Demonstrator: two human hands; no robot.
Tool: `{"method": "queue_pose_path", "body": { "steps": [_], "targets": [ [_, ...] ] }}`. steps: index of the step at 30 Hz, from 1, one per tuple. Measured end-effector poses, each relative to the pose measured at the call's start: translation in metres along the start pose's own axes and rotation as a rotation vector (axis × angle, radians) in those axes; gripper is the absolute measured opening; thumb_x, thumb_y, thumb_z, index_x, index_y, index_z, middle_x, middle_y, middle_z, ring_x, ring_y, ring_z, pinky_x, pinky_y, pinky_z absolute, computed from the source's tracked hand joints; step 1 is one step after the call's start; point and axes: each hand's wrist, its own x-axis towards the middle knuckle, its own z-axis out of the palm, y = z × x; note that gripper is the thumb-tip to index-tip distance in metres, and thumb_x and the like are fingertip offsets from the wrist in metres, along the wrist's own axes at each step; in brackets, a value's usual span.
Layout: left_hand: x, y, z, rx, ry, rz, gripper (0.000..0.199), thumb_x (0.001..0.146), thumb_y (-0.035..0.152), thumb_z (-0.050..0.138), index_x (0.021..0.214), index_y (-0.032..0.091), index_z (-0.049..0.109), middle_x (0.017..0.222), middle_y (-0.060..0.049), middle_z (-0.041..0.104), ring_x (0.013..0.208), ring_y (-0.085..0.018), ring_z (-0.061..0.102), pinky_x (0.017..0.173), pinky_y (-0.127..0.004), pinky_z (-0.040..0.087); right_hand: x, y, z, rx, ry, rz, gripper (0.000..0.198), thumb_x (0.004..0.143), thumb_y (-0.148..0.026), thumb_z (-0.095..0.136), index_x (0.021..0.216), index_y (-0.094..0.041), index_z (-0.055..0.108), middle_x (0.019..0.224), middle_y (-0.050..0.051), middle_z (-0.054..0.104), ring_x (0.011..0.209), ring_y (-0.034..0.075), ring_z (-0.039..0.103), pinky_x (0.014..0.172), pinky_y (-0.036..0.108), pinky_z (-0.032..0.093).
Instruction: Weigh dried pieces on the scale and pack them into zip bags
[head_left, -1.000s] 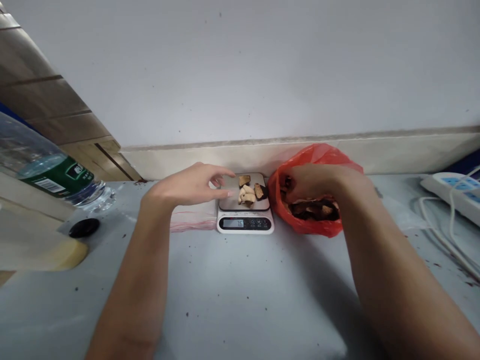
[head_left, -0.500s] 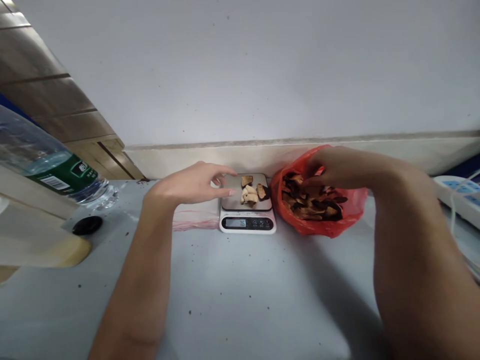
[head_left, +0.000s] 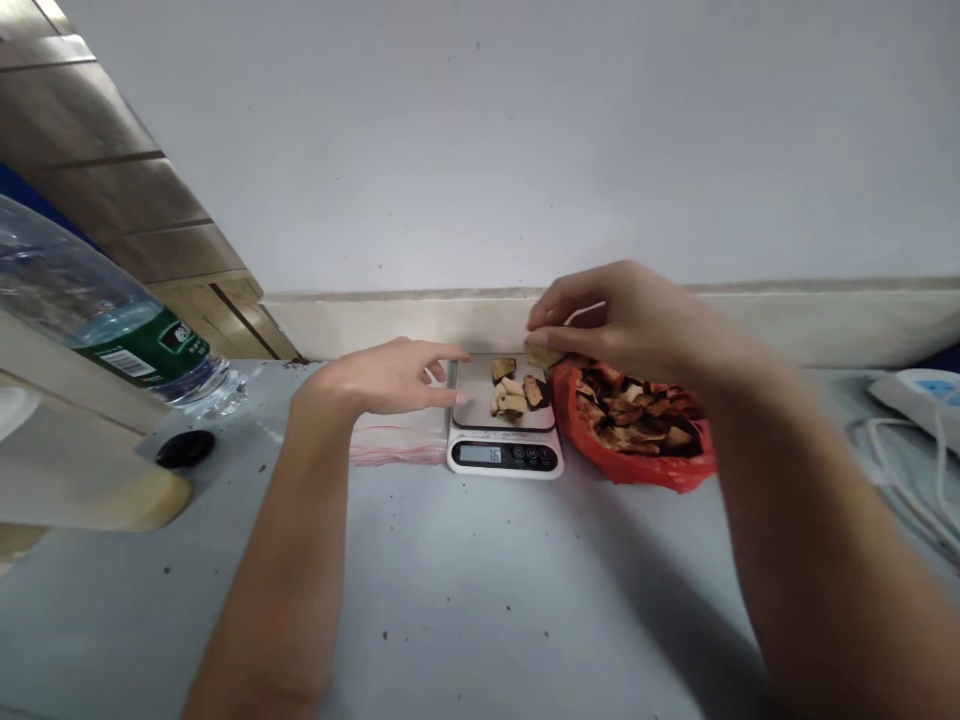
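Note:
A white digital scale (head_left: 504, 474) stands on the grey table, its display reading about 7.6. Several dried brown and cream slices (head_left: 510, 398), perhaps mushroom, lie on its plate. My left hand (head_left: 386, 378) is at the scale's left side, thumb and fingers apart and holding nothing. Between the thumb and fingers of my right hand (head_left: 600, 315) is a dried slice (head_left: 543, 356), held above the back right of the plate. Below that hand sits a red plastic bag (head_left: 600, 462), open and full of similar dried slices (head_left: 637, 415); its back part is hidden by my hand and forearm.
Clear plastic bags with pink edges (head_left: 397, 445) lie left of the scale. Farther left are a tilted water bottle (head_left: 142, 335), a black oval object (head_left: 185, 449) and a translucent container (head_left: 82, 460). A white device with cords (head_left: 919, 400) is at the right. The wall (head_left: 480, 150) rises behind.
My right hand has come up out of the red bag and moved left with a dried slice in its fingers. My left hand stays beside the scale. The view has shifted slightly.

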Motion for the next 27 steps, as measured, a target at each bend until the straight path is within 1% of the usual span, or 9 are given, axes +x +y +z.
{"method": "queue_pose_path", "body": {
  "steps": [2, 4, 8, 11, 14, 18, 22, 24, 27],
  "targets": [
    [-0.001, -0.003, -0.001, 0.0, -0.022, -0.057, 0.078, 0.089, 0.068, 0.056, 0.157, 0.03, 0.053, 0.147, -0.011, 0.07, 0.129, -0.03, 0.068, 0.103, -0.037, 0.052, 0.009, -0.004, 0.019, 0.038, -0.014, 0.037, 0.01, 0.088, -0.012, 0.069, 0.086, -0.02, 0.075, 0.085, 0.003, 0.079, 0.075, 0.017, 0.073, 0.065, 0.025, 0.051],
    [-0.003, -0.005, -0.002, 0.015, -0.062, -0.111, 0.07, 0.087, 0.068, 0.057, 0.147, 0.032, 0.061, 0.14, -0.01, 0.074, 0.12, -0.03, 0.072, 0.095, -0.036, 0.054, 0.016, -0.005, 0.035, 0.049, -0.09, 0.048, 0.013, 0.087, -0.006, 0.067, 0.087, -0.018, 0.074, 0.086, 0.004, 0.08, 0.072, 0.016, 0.073, 0.063, 0.024, 0.05],
    [-0.008, -0.008, -0.005, 0.064, -0.15, -0.161, 0.064, 0.076, 0.062, 0.068, 0.131, 0.029, 0.068, 0.128, -0.01, 0.078, 0.109, -0.03, 0.075, 0.085, -0.033, 0.056, 0.022, 0.001, 0.047, -0.032, -0.164, 0.045, 0.015, 0.089, -0.006, 0.065, 0.085, -0.017, 0.073, 0.082, 0.004, 0.08, 0.066, 0.015, 0.069, 0.058, 0.023, 0.047],
    [-0.009, -0.014, -0.004, 0.069, -0.141, -0.157, 0.066, 0.065, 0.057, 0.077, 0.124, 0.03, 0.069, 0.128, -0.01, 0.078, 0.109, -0.031, 0.074, 0.083, -0.033, 0.057, 0.022, 0.006, 0.044, -0.124, -0.14, 0.05, 0.013, 0.091, -0.011, 0.066, 0.084, -0.017, 0.076, 0.087, 0.006, 0.082, 0.072, 0.017, 0.073, 0.061, 0.024, 0.049],
    [-0.008, -0.018, -0.003, 0.08, -0.118, -0.138, 0.064, 0.061, 0.048, 0.077, 0.123, 0.032, 0.068, 0.128, -0.009, 0.077, 0.103, -0.029, 0.075, 0.076, -0.031, 0.057, 0.021, 0.009, 0.039, -0.146, -0.129, 0.079, 0.014, 0.092, -0.012, 0.067, 0.087, -0.018, 0.079, 0.091, 0.006, 0.084, 0.078, 0.018, 0.075, 0.066, 0.025, 0.052],
    [-0.007, -0.02, -0.002, 0.111, -0.128, -0.173, 0.057, 0.062, 0.037, 0.07, 0.119, 0.031, 0.069, 0.121, -0.007, 0.079, 0.09, -0.025, 0.075, 0.066, -0.028, 0.054, 0.018, 0.01, 0.034, -0.159, -0.091, 0.124, 0.012, 0.094, -0.016, 0.068, 0.089, -0.018, 0.079, 0.093, 0.007, 0.084, 0.08, 0.019, 0.076, 0.068, 0.025, 0.053],
    [-0.008, -0.019, -0.005, 0.08, -0.137, -0.151, 0.043, 0.066, 0.029, 0.058, 0.107, 0.028, 0.071, 0.105, -0.004, 0.081, 0.086, -0.024, 0.074, 0.062, -0.028, 0.05, 0.016, 0.015, 0.027, -0.184, 0.025, 0.041, 0.014, 0.091, -0.017, 0.066, 0.09, -0.019, 0.08, 0.091, 0.007, 0.082, 0.078, 0.02, 0.074, 0.069, 0.028, 0.053],
    [-0.011, -0.02, -0.007, 0.081, -0.103, -0.128, 0.037, 0.069, 0.029, 0.057, 0.103, 0.028, 0.072, 0.102, -0.004, 0.081, 0.087, -0.025, 0.074, 0.065, -0.029, 0.05, 0.016, 0.017, 0.023, -0.187, 0.084, 0.009, 0.016, 0.09, -0.017, 0.065, 0.092, -0.019, 0.081, 0.088, 0.007, 0.081, 0.076, 0.021, 0.073, 0.07, 0.029, 0.053],
    [-0.016, -0.02, -0.013, 0.057, 0.05, -0.074, 0.034, 0.074, 0.03, 0.055, 0.104, 0.027, 0.072, 0.103, -0.004, 0.081, 0.093, -0.025, 0.075, 0.073, -0.03, 0.053, 0.013, 0.013, 0.018, -0.137, 0.162, -0.056, 0.019, 0.091, -0.018, 0.064, 0.098, -0.02, 0.082, 0.089, 0.006, 0.079, 0.081, 0.021, 0.072, 0.073, 0.03, 0.053]
  ]
}}
